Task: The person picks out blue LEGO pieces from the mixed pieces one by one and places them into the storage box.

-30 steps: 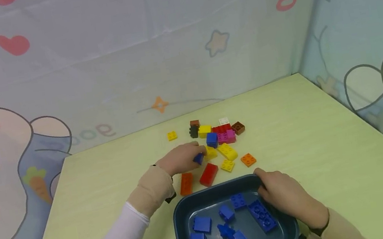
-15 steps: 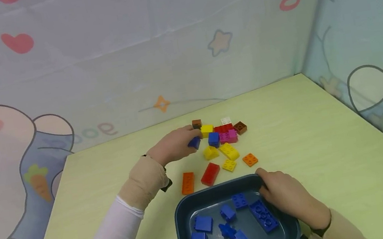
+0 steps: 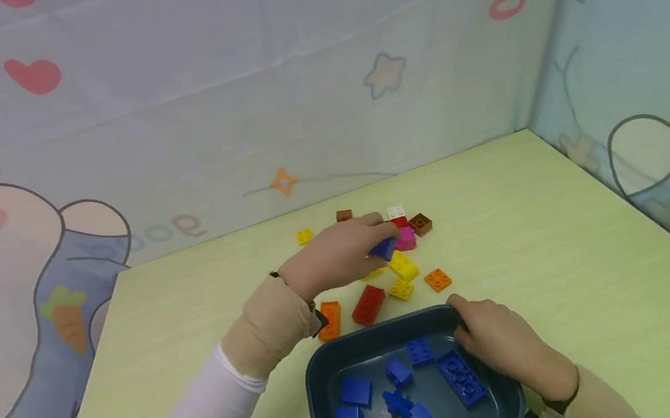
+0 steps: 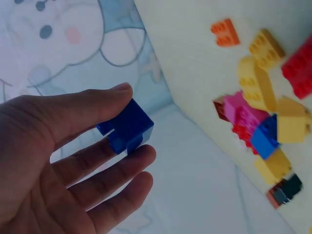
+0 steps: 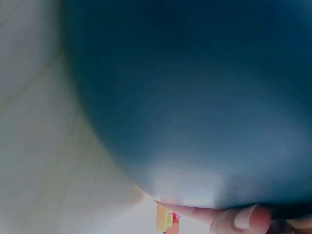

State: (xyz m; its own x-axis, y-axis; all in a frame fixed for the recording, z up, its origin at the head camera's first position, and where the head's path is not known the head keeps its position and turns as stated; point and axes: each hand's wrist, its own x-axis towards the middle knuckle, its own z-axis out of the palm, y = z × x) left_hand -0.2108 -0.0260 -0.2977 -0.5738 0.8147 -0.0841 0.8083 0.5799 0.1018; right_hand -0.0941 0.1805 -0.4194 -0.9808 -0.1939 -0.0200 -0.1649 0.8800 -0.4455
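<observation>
My left hand [image 3: 342,255] is over the pile of toy bricks, pinching a blue toy brick [image 4: 129,124] between thumb and fingers; two other fingers are spread below it in the left wrist view. Beyond the held brick, a second blue brick [image 4: 265,136] lies among yellow and pink ones. My right hand [image 3: 508,349] grips the right rim of a dark blue tray [image 3: 321,413], thumb over the edge. Inside the tray lie several blue pieces, including a long brick [image 3: 461,378] and a flat square one [image 3: 356,391]. The tray's side fills most of the right wrist view.
Between the tray and the pile lie a red brick [image 3: 368,305], an orange brick [image 3: 329,320], a small yellow brick [image 3: 402,289] and a small orange one [image 3: 438,279]. Pink, brown and white bricks are farther back. A patterned cloth wall [image 3: 197,114] rises behind the table.
My left hand carried the blue brick away from the yellow bricks toward the back left, then right across the pile, now covering part of it. My right hand and the tray stay put.
</observation>
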